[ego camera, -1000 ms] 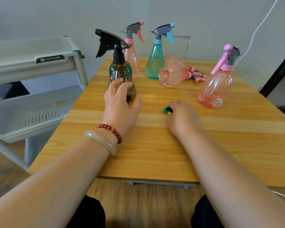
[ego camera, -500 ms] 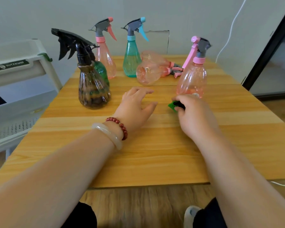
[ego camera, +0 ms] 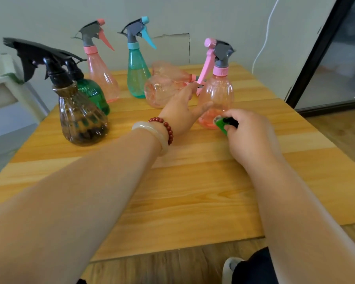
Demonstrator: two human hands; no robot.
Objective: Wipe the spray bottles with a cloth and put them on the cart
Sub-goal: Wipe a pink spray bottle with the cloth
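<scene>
At the far left stands the pale cart (ego camera: 4, 87). On the desk (ego camera: 193, 191) the brown bottle (ego camera: 81, 119) stands near left, the green bottle (ego camera: 93, 93) just behind it. Farther back are the tall pink bottle (ego camera: 101, 76) and the teal bottle (ego camera: 136, 76), then pink bottles lying down (ego camera: 162, 93). The left hand (ego camera: 180, 115), fingers wide, reaches beside the upright pink bottle (ego camera: 218, 95). The right hand (ego camera: 248, 136) curls its fingers around a small green thing (ego camera: 221, 125) at that bottle's base.

No text readable anywhere; raised marks on the green bottle (ego camera: 94, 95), far left, are too blurred.
</scene>
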